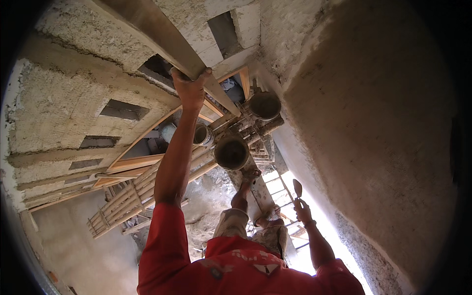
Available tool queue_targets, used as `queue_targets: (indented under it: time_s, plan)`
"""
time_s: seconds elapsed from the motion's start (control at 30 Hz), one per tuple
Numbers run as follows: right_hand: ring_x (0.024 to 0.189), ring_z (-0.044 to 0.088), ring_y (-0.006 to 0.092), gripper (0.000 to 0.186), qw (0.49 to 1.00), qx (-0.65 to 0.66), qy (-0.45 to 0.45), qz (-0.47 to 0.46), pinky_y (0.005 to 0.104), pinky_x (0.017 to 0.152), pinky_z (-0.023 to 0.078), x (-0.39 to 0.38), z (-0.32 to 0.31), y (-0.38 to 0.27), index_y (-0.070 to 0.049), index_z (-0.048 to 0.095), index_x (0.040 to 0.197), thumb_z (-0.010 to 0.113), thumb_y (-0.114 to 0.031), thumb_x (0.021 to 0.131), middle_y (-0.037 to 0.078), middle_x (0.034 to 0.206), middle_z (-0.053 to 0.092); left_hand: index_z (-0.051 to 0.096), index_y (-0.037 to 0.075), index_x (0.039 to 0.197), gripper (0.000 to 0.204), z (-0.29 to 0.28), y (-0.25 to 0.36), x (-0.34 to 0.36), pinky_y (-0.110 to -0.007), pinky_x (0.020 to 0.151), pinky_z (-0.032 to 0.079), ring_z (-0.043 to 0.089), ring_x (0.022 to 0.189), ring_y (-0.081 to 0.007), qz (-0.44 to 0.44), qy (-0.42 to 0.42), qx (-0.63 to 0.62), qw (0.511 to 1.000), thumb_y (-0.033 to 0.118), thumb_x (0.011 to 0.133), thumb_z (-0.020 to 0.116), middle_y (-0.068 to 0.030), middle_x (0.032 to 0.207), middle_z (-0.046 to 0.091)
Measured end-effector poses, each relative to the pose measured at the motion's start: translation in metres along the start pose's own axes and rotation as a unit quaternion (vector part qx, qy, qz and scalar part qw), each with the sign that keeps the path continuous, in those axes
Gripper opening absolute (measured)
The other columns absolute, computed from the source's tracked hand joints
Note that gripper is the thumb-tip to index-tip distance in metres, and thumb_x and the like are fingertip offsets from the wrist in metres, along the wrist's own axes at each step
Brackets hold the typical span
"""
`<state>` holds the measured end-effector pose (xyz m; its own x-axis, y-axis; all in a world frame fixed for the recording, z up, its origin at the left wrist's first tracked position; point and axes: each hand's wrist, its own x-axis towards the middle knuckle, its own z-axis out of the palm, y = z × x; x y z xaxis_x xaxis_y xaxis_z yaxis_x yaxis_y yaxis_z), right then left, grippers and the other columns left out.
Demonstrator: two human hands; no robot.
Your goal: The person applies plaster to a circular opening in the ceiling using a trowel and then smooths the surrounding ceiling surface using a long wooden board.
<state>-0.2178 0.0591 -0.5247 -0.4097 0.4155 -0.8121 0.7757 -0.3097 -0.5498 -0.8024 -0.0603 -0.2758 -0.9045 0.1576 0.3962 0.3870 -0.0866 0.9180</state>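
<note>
A long straight board (167, 39) runs from the upper left down toward the buckets, and my left hand (191, 89) is wrapped round its edge with the arm stretched out. It lies over the rough wall (73, 73); I cannot tell whether it touches. Lower down at my right side, my right hand (303, 212) is closed on the handle of a small trowel, its leaf-shaped blade (297, 187) pointing away from me. Just ahead of my feet is a dark bucket (231, 153), its contents too dim to make out.
Another dark bucket (264, 105) stands farther off beside a smaller pail (202, 134). My feet are on a narrow plank (261, 195). Bundled poles (123, 209) lie lower left. A smooth brown plastered wall (373, 128) rises on the right. Rectangular holes (124, 110) pierce the left wall.
</note>
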Motion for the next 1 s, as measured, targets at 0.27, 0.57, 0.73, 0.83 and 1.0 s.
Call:
queue_targets:
  time_s: [0.27, 0.57, 0.73, 0.83, 1.0]
  plan:
    - [0.045, 0.046, 0.0077, 0.046, 0.991, 0.063, 0.073, 0.094, 0.0243, 0.037, 0.037, -0.044, -0.015, 0.008, -0.007, 0.055, 0.115, 0.054, -0.046, 0.089, 0.001, 0.063, 0.053, 0.042, 0.001, 0.105, 0.053, 0.057, -0.081, 0.029, -0.032, 0.077, 0.049, 0.058, 0.089, -0.0201, -0.063, -0.052, 0.067, 0.994, 0.006, 0.066, 0.078, -0.012, 0.097, 0.057]
    - [0.043, 0.045, 0.0073, 0.044, 0.982, 0.082, 0.082, 0.147, 0.0238, 0.036, 0.036, -0.092, -0.01, -0.007, -0.012, 0.053, 0.119, 0.056, -0.043, 0.088, 0.0, 0.065, 0.054, 0.051, 0.001, 0.104, 0.058, 0.136, -0.136, 0.109, -0.041, 0.078, 0.049, 0.061, 0.09, -0.0348, -0.055, -0.08, 0.226, 0.969, 0.019, 0.058, 0.083, -0.0191, 0.101, 0.06]
    - [0.042, 0.045, 0.0083, 0.042, 0.976, 0.075, 0.115, 0.167, 0.0234, 0.036, 0.035, -0.13, 0.0, -0.023, -0.013, 0.05, 0.122, 0.056, -0.04, 0.09, 0.0, 0.066, 0.055, 0.049, 0.0, 0.113, 0.068, 0.167, -0.164, 0.146, -0.043, 0.082, 0.048, 0.058, 0.101, -0.0359, -0.036, -0.071, 0.322, 0.943, 0.02, 0.058, 0.082, -0.0208, 0.105, 0.059]
    - [0.051, 0.056, 0.0104, 0.041, 0.982, 0.108, 0.106, 0.117, 0.0262, 0.041, 0.044, -0.143, -0.005, 0.036, -0.011, 0.05, 0.126, 0.058, -0.028, 0.089, 0.005, 0.074, 0.063, 0.046, 0.001, 0.119, 0.069, 0.203, -0.161, 0.149, -0.043, 0.087, 0.047, 0.056, 0.105, -0.0361, -0.1, -0.109, 0.299, 0.943, 0.02, 0.062, 0.08, -0.0219, 0.111, 0.057]
    - [0.052, 0.056, 0.0106, 0.041, 0.972, 0.112, 0.121, 0.165, 0.0267, 0.042, 0.045, -0.144, -0.014, 0.028, -0.012, 0.049, 0.127, 0.057, -0.027, 0.09, 0.005, 0.076, 0.064, 0.037, 0.001, 0.13, 0.074, 0.206, -0.187, 0.179, -0.043, 0.093, 0.044, 0.051, 0.112, -0.0365, -0.089, -0.088, 0.359, 0.925, 0.022, 0.071, 0.075, -0.0237, 0.122, 0.05]
